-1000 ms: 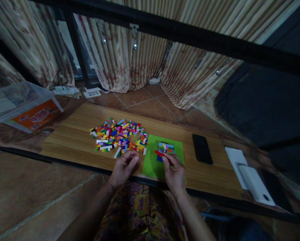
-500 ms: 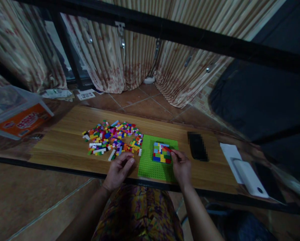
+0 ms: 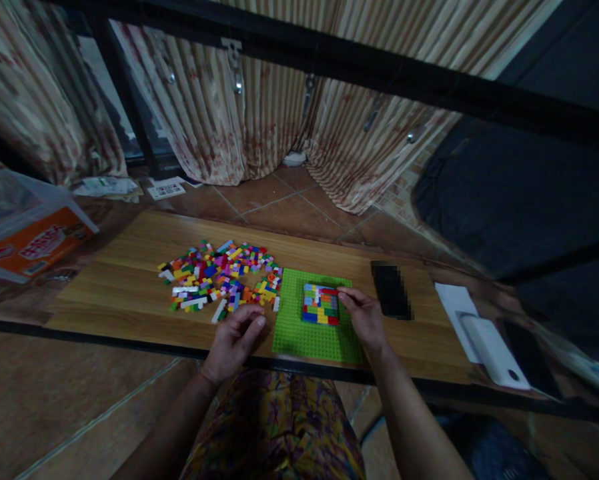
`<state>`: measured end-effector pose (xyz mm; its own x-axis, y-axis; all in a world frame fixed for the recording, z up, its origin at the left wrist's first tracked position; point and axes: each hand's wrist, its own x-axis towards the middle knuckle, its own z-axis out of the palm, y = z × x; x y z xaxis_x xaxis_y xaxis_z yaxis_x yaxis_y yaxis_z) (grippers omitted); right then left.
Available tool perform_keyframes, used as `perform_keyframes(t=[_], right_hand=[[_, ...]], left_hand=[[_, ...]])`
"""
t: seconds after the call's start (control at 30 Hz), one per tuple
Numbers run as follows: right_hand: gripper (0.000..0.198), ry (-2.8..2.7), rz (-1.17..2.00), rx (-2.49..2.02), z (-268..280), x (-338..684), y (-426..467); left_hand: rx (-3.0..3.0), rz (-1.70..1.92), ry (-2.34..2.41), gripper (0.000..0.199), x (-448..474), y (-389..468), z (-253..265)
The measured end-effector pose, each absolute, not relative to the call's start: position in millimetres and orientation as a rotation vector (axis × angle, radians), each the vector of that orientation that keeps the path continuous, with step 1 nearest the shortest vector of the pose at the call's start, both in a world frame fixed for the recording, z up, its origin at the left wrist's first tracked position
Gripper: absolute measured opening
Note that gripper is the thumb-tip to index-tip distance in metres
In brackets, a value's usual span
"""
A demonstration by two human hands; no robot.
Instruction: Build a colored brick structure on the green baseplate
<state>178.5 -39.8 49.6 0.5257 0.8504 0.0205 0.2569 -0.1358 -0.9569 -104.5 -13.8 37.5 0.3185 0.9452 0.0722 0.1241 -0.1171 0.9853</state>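
My right hand pinches a small red brick between thumb and fingertips. It holds the brick at the upper right of a square block of multicoloured bricks; whether the brick is pressed down I cannot tell. That square is built on a green studded baseplate. Left of the plate, near the table's front edge, my left hand rests with its fingers loosely curled and the thumb apart from them. No brick is visible in it. Just beyond its fingers lies a spread pile of loose bricks in many colours.
A phone-like black object lies right of the baseplate on the wooden table. Farther right are white paper and a white device. A clear plastic box with an orange label stands at the far left. Striped curtains hang behind.
The red brick in my right hand now lies flatter over the top right of the brick square, and my right hand has turned slightly. My left hand stays almost still. The view has shifted slightly.
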Motion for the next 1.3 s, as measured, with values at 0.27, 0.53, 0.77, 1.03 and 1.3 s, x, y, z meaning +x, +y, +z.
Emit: perform_keyframes(t=[0.27, 0.53, 0.77, 1.03, 1.3], right_hand=[[0.032, -0.916, 0.724, -1.703, 46.3, 182.6, -35.3], [0.040, -0.877, 0.736, -1.694, 41.1, 185.6, -34.7], [0.045, -0.898, 0.739, -1.666, 41.1, 191.5, -38.6], [0.030, -1.047, 0.647, -1.681, 43.6, 182.0, -40.4], [0.032, -0.910, 0.416, -1.752, 46.3, 184.6, -59.7]], left_hand=[[1.539, 0.973, 1.028, 0.025, -103.1, -14.1, 39.7], [1.553, 0.954, 1.035, 0.025, -104.2, -14.0, 36.5], [1.526, 0.955, 1.006, 0.025, -104.3, -14.0, 34.3], [1.528, 0.960, 1.006, 0.026, -104.2, -14.2, 35.5], [1.541, 0.943, 0.995, 0.025, -103.9, -15.1, 37.9]])
